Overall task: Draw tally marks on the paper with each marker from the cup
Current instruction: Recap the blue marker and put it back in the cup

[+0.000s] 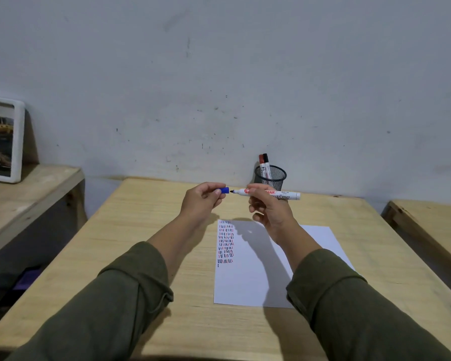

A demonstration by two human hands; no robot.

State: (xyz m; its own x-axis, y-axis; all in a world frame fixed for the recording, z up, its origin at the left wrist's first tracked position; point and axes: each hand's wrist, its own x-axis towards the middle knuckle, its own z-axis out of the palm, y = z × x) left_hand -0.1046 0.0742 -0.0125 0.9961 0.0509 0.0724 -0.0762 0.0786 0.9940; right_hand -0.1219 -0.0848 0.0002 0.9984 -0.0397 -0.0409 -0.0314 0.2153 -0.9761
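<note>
My right hand [268, 207] holds a white marker [287, 195] level above the table, its dark tip pointing left. My left hand [202, 201] pinches the marker's blue cap [225, 190], a small gap away from the tip. Both hands hover above the top edge of the white paper [248, 280], which lies on the wooden table [146, 230]. Rows of red, blue and black tally marks [226, 242] fill the paper's upper left. A black mesh cup [270, 176] at the back of the table holds a red-capped marker [261, 165] and a black-capped marker [266, 164].
A framed picture [3, 140] leans on the wall on a lower wooden bench at the left. Another wooden surface [432, 222] stands at the right. The grey wall rises just behind the cup.
</note>
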